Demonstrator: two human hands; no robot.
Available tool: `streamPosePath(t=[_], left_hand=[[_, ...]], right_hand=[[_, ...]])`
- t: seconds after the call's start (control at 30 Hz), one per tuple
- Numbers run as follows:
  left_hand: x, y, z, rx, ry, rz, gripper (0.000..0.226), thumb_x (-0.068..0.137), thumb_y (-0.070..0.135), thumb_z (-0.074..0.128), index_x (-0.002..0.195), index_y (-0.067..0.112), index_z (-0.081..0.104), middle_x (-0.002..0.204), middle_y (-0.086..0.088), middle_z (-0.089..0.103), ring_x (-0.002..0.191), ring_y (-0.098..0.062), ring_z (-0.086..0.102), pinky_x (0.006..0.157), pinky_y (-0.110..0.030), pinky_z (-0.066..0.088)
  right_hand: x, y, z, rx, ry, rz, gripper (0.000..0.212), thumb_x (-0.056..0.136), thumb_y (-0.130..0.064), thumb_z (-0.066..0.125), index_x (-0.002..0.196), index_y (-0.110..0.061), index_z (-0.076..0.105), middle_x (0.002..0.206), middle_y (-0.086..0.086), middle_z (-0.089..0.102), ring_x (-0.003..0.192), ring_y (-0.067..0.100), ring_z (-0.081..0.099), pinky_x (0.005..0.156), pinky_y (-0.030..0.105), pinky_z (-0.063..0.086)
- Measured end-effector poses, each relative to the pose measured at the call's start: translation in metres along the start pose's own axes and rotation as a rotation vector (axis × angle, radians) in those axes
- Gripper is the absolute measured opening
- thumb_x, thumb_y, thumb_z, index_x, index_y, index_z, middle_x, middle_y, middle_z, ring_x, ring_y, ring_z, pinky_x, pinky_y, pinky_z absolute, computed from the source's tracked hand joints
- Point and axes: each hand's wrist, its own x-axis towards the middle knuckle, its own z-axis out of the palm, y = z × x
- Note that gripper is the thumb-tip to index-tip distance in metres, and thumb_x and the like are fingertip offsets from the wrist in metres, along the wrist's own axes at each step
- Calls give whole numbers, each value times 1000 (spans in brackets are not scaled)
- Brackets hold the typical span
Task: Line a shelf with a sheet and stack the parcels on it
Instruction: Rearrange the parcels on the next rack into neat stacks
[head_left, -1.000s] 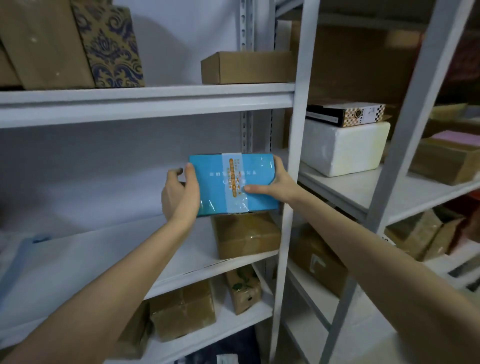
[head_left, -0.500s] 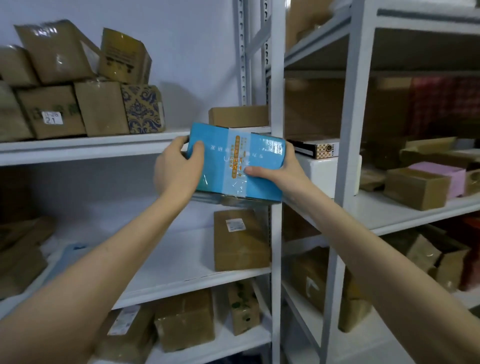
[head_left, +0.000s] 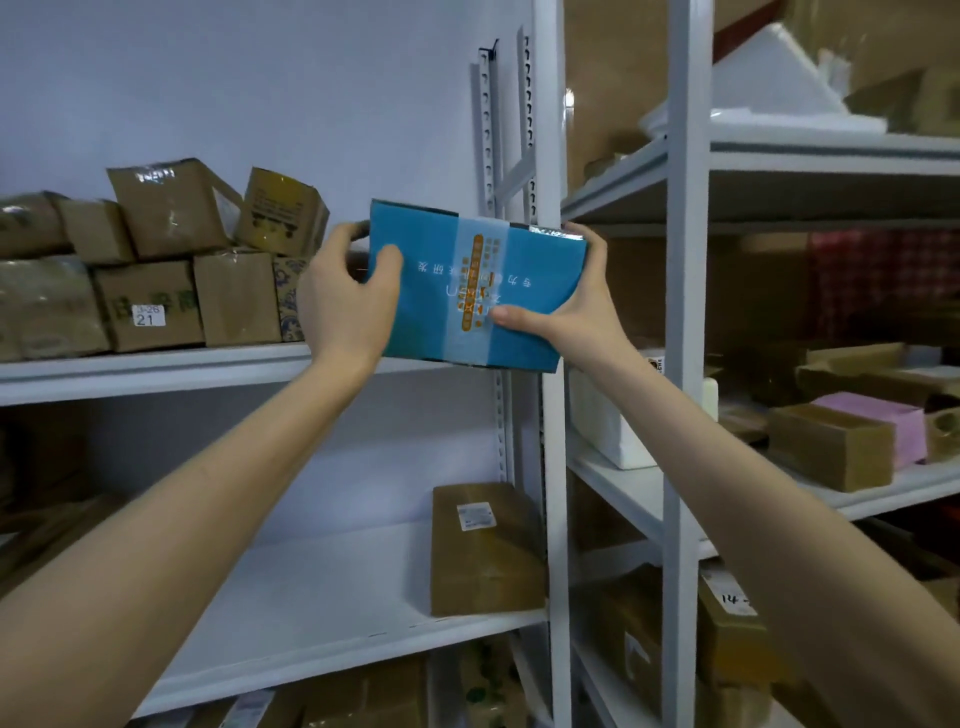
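Note:
A blue parcel (head_left: 436, 291) with a pale tape band and orange print is held up in front of the upper shelf (head_left: 156, 369). My left hand (head_left: 345, 306) grips its left end, thumb across the front face. My right hand (head_left: 566, 312) grips its right end, thumb on the front and fingers over the top corner. The parcel hides the right end of the upper shelf. Below, the white middle shelf (head_left: 311, 597) carries one brown parcel (head_left: 483, 548) with a white label at its right end.
Several brown boxes (head_left: 156, 270) are stacked on the left of the upper shelf. White uprights (head_left: 550, 467) divide this rack from the right-hand rack, which holds a white foam box (head_left: 605, 426), brown boxes and a pink box (head_left: 883, 426). More parcels sit on the bottom shelves.
Both hands have lifted the blue parcel from the middle shelf level up to the upper shelf level. The view has tilted upward with it.

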Motion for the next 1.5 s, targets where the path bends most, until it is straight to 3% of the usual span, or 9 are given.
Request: streamPosePath(t=[0.2, 0.33, 0.53, 0.67, 0.8, 0.9, 1.0, 1.23, 1.5], left_hand=[[26, -25, 11, -135, 5, 41, 29, 89, 14, 52, 118, 12, 55, 99, 7, 62, 81, 5, 57, 59, -4, 44], [49, -54, 29, -162, -23, 9, 27, 91, 11, 51, 118, 12, 49, 104, 7, 58, 82, 3, 56, 59, -7, 46], [97, -86, 63, -223, -66, -21, 30, 94, 14, 48, 124, 14, 43, 104, 7, 56, 87, -1, 56, 72, -24, 52], [128, -111, 90, -214, -110, -19, 35, 95, 15, 49, 129, 14, 40, 105, 8, 53, 91, -6, 53, 63, -14, 46], [154, -134, 113, -238, -151, -40, 39, 94, 17, 50, 132, 16, 39, 122, 0, 59, 97, -10, 53, 75, -28, 50], [162, -149, 129, -208, -192, -69, 42, 92, 19, 53, 132, 17, 40, 124, -2, 60, 95, -13, 54, 73, -30, 47], [162, -161, 140, -199, -252, -98, 43, 89, 16, 55, 130, 15, 42, 124, -5, 60, 95, -18, 57, 77, -34, 51], [167, -164, 156, -189, -358, -113, 53, 88, 9, 53, 139, 19, 40, 132, -5, 54, 106, -16, 53, 92, -44, 51], [166, -166, 174, -130, -441, -204, 70, 84, -4, 38, 146, 29, 29, 123, -7, 58, 107, -28, 57, 87, -41, 53]], right_hand=[[41, 2, 14, -91, -5, -159, 107, 61, -22, 90, 141, -32, 19, 140, -4, 38, 129, 12, 45, 100, 43, 50], [77, 11, 25, -191, -34, -206, 104, 69, -9, 85, 145, -28, 17, 133, -15, 38, 124, 4, 45, 97, 33, 52], [132, 39, 42, -252, 28, -244, 103, 70, -6, 83, 147, -25, 17, 132, -17, 32, 128, 2, 36, 94, 22, 47], [165, 67, 52, -287, 76, -240, 106, 70, -9, 84, 148, -27, 15, 146, -5, 32, 135, 10, 34, 103, 32, 45], [192, 88, 57, -322, 109, -187, 108, 71, -13, 84, 149, -32, 10, 150, -3, 29, 135, 12, 34, 105, 37, 42], [206, 103, 56, -327, 98, -94, 113, 74, -10, 81, 151, -32, 3, 149, -4, 29, 125, 5, 37, 97, 29, 45], [212, 119, 51, -317, 59, 29, 110, 78, -4, 77, 152, -32, 0, 135, -8, 32, 100, -1, 49, 70, 15, 52], [222, 137, 46, -391, 137, 118, 104, 81, -9, 75, 152, -26, 2, 152, 6, 26, 130, 25, 43, 103, 40, 44], [232, 140, 63, -773, 204, 84, 83, 88, -25, 65, 152, -32, 13, 154, 15, 14, 140, 34, 27, 110, 52, 36]])
